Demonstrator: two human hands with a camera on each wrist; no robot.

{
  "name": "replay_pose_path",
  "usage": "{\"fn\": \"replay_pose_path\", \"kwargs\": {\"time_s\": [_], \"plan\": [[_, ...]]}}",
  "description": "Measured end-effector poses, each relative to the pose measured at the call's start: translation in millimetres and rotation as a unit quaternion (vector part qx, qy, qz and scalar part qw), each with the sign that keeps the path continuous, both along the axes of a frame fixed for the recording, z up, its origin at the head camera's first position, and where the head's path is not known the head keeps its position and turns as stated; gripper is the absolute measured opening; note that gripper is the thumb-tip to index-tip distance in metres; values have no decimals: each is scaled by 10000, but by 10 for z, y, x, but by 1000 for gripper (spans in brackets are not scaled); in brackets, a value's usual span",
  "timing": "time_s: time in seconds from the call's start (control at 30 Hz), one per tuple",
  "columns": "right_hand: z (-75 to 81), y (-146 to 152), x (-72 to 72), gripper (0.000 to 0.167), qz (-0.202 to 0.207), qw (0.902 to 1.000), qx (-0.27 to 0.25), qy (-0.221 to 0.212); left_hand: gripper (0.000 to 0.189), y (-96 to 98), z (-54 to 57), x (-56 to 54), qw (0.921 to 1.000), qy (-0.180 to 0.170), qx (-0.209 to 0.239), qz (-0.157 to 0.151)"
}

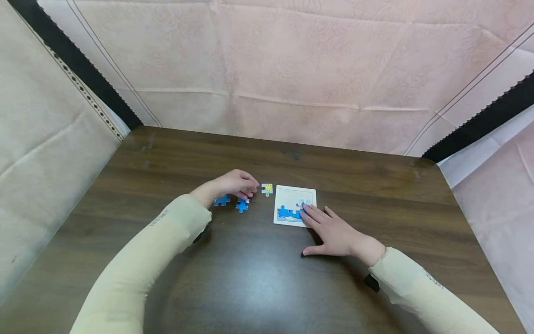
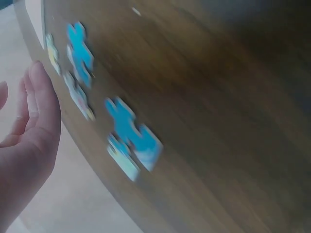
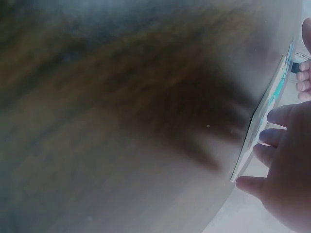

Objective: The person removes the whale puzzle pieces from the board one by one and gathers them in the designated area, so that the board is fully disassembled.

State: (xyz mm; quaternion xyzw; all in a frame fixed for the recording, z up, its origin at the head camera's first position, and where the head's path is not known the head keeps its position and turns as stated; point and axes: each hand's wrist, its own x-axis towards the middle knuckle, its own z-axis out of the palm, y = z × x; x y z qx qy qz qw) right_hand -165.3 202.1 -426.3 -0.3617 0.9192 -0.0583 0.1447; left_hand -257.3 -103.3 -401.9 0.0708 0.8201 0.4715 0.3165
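My left hand hovers over several loose jigsaw puzzle pieces, its fingers loosely bent with nothing seen between them. Below it lie a blue piece and another blue piece. Just beyond its fingertips is a piece with a yellow sun. In the left wrist view, blue pieces and partly overlapped pale ones lie beside the hand. My right hand rests its spread, straight fingers on the right edge of a white puzzle tray. Joined blue pieces fill the tray's lower part, partly hidden by those fingers.
The brown wooden table reaches back to a pale pink cloth hanging behind it. More pale cloth with black trim hangs along the left side, and similar cloth hangs on the right.
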Motion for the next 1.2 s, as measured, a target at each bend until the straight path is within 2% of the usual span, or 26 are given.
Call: {"fn": "replay_pose_path", "kwargs": {"time_s": [0.33, 0.5, 1.2], "plan": [[-21, 77, 98, 93, 45, 9999, -106, -22, 31, 472, -37, -16, 9999, -52, 83, -112], [-64, 119, 138, 94, 1, 9999, -155, -29, 32, 642, -57, -16, 9996, -63, 179, -197], [-52, 152, 163, 94, -66, 9999, -4, -120, 33, 1018, -100, -10, 9983, 83, -91, -564]]}}
